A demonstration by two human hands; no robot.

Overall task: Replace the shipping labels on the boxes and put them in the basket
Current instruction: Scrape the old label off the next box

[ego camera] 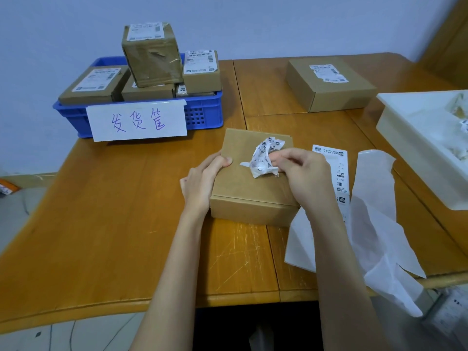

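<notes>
Box [249, 178] flat on table [114, 224], front centre. Left hand [202, 181] curled over left edge, thumb on lid, evidently bracing against the pull. Right hand [306, 173] pinching crumpled old label [264, 158], peeled nearly free; one corner apparently touching the lid. Judged step: stripping old label, replacement not yet applied.

New label [336, 173] lying face up just right of box, within reach, on backing paper [374, 224] draped over table edge. White tray [417, 148] at far right, holding crumpled scraps; likely the discard point. Second box [329, 84] behind, label torn, awaiting treatment. Blue basket [202, 115] at rear left, signed, already stacked with relabelled boxes [152, 57]; little room left on top. Path to basket unobstructed.
</notes>
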